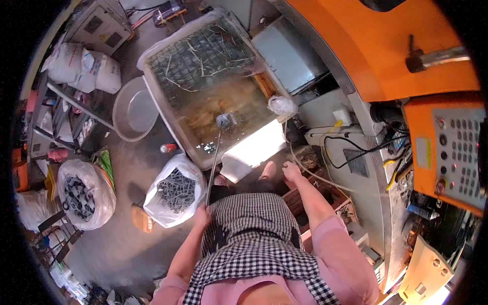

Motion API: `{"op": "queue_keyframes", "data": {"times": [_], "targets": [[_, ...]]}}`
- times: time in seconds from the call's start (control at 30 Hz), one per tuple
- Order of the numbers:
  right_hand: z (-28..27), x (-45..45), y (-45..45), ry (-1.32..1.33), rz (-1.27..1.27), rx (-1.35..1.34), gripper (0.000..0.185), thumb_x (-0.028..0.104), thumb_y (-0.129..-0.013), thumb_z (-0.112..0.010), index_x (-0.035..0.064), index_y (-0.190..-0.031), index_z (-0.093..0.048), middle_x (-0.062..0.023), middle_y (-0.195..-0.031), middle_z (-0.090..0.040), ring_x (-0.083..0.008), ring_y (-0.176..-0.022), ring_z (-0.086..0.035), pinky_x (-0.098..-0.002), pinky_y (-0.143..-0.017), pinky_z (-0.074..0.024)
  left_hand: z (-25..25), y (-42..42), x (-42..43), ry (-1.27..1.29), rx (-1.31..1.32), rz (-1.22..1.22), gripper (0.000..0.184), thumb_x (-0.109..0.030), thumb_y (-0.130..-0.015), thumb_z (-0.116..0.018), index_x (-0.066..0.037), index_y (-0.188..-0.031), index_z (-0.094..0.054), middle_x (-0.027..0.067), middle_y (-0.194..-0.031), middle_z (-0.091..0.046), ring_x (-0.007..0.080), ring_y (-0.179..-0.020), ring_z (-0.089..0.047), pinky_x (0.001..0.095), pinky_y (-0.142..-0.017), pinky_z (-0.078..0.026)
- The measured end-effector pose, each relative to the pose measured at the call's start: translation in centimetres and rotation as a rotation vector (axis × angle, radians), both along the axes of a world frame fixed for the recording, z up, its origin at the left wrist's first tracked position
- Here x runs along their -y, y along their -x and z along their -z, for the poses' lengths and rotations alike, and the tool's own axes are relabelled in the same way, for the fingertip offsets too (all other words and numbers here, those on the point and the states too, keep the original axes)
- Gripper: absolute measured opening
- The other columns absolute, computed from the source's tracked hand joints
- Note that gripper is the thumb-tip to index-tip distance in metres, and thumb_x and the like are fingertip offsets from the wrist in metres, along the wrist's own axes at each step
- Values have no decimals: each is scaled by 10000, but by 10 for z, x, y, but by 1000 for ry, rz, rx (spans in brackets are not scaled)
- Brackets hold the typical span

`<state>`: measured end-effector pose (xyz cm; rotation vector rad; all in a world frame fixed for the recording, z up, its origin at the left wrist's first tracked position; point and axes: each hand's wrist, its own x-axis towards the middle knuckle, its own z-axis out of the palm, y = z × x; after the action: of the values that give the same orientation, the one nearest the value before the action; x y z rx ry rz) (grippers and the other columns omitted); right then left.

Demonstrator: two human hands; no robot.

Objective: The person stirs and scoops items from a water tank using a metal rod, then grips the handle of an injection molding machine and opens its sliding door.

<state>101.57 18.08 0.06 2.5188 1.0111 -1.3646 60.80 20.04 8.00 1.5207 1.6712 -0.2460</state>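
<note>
My left hand [203,215] is closed around the near end of a long thin rod [213,165] beside the apron. The rod slants forward over the rim of a big pale tub [175,129] of cloudy water. Near its far end a small shiny patch [226,120] shows in the water; I cannot tell whether it is part of the rod. A white bag [198,203] of grey plastic pieces [177,190] stands just left of the rod. My right hand [291,172] hangs with curled fingers right of the tub's white front panel [254,152]; anything inside them is hidden.
A dark mesh [203,56] with pale strips covers the tub's far part. Left are a round basin [134,109], a red can [168,148] and another filled bag [104,203]. An orange machine [376,46] with a control panel [457,147] and hanging cables stands right.
</note>
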Motion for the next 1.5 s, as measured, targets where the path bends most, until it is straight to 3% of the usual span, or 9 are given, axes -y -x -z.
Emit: {"op": "queue_keyframes", "data": {"times": [0.37,0.4,0.87,1.07,1.13,1.27,1.33,1.43,1.5], "targets": [[151,-100,-98,155,25,85,343,185,-815,-503,131,-1143,-420,-145,-1085,-479,-315,-992,-479,-393,-795,-429,69,-79,17,0,-8,-310,334,-92,-800,-464,18,-1116,-448,267,-833,-537,392,-795,-543,391,-659,-434],[171,-107,-105,246,-80,83,365,189,-850,-438,160,-1202,-344,-107,-1120,-424,-275,-928,-501,-410,-705,-471,69,-89,16,6,-37,-328,345,-95,-805,-462,13,-1132,-437,270,-828,-536,391,-788,-544,384,-654,-435],[364,-105,-132,-158,78,55,424,208,-792,-502,31,-1147,-352,-200,-1009,-536,-338,-974,-493,-392,-811,-396,185,-140,-39,-90,-62,-439,374,-142,-829,-447,-32,-1184,-407,278,-924,-517,368,-842,-546,348,-700,-429],[339,-141,-116,12,193,244,412,246,-751,-579,15,-990,-337,-202,-905,-557,-333,-855,-556,-410,-696,-467,226,-142,-79,-225,-14,-410,364,-147,-830,-447,-16,-1168,-420,238,-982,-533,341,-915,-532,343,-743,-416],[342,-142,-113,-23,185,563,352,234,-788,-530,1,-950,-321,-214,-837,-557,-330,-733,-588,-390,-596,-507,232,-149,-98,-232,13,-447,356,-149,-830,-447,-20,-1162,-428,240,-965,-537,342,-898,-537,344,-740,-417],[335,-140,-113,-125,264,681,531,316,-790,-536,-50,-1077,-282,-204,-893,-540,-315,-685,-591,-370,-512,-509,267,-149,-122,-312,43,-435,334,-155,-831,-450,-30,-1140,-452,241,-884,-550,352,-824,-549,345,-708,-423],[314,-150,-116,-94,339,655,560,359,-802,-509,-7,-1152,-269,-214,-991,-518,-307,-656,-587,-370,-525,-504,277,-152,-134,-318,12,-420,341,-157,-825,-459,-55,-1149,-448,224,-801,-558,322,-719,-574,351,-630,-434],[321,-139,-136,-201,194,573,349,375,-851,-399,130,-1100,-390,-133,-980,-525,-297,-723,-568,-400,-550,-489,304,-152,-143,-308,-3,-437,349,-158,-824,-463,-29,-1148,-439,222,-811,-557,305,-732,-575,344,-646,-431],[340,-125,-157,-199,25,551,324,358,-861,-379,128,-1086,-407,-113,-961,-523,-291,-742,-564,-398,-545,-489,319,-155,-150,-436,97,-461,341,-170,-839,-472,-16,-1143,-451,81,-618,-479,91,-576,-439,264,-509,-389]]}}
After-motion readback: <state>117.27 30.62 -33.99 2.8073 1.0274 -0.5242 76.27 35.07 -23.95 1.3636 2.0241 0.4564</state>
